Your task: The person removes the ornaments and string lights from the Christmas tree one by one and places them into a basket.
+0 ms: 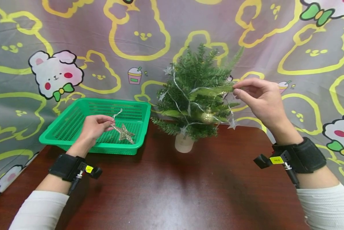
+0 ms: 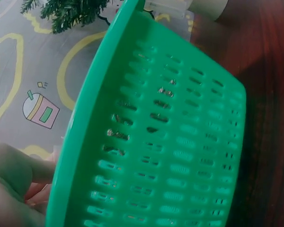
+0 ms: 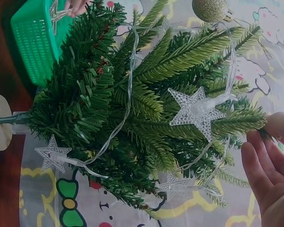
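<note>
White sleeves (image 1: pixel 39 209); left hand (image 1: pixel 95 127) grips gold star (image 1: pixel 125 134); right hand (image 1: pixel 262 100) pinches branch (image 3: pixel 241 121)

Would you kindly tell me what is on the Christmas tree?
A string of star lights winds around the tree, and a gold ball hangs among its branches. Anything deeper inside or on the far side is covered by greenery.
</note>
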The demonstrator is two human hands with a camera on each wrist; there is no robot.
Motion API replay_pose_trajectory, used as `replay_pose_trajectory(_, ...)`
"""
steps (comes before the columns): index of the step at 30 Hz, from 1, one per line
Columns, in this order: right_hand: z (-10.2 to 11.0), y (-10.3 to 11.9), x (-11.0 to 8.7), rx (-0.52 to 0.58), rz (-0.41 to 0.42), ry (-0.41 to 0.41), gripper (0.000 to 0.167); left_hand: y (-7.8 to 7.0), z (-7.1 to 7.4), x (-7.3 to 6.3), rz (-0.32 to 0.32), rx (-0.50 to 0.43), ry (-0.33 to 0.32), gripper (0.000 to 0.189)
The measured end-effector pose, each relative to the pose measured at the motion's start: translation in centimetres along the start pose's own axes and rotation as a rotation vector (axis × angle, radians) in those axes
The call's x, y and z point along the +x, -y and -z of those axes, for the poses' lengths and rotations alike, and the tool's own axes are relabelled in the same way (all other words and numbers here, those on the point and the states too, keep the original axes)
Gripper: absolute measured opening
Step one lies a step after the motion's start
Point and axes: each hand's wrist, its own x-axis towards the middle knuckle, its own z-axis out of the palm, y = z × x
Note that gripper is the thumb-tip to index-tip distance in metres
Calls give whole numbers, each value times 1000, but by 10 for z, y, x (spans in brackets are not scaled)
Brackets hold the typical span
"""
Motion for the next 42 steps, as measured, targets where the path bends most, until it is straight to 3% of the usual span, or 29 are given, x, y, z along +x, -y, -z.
replay_pose_trajectory(10, 0, -1, 0, -3, -6, -9, 16, 0, 4, 9, 15, 102, 93, 28)
replay_pose_trajectory(16, 0, -1, -1, 3, -17, -9, 16, 3, 2, 12, 29, 108, 136, 29)
replay_pose_trajectory(20, 0, -1, -1, -3, -17, -8, 16, 4, 2, 13, 32, 109, 130, 29)
replay_pose_trajectory(35, 0, 0, 0, 3, -16, 2, 17, 9, 6, 15, -32, 340, 70, 23)
replay_pose_trajectory(42, 1, 1, -1, -16, -21, 2, 16, 10, 7, 18, -41, 420, 105, 22)
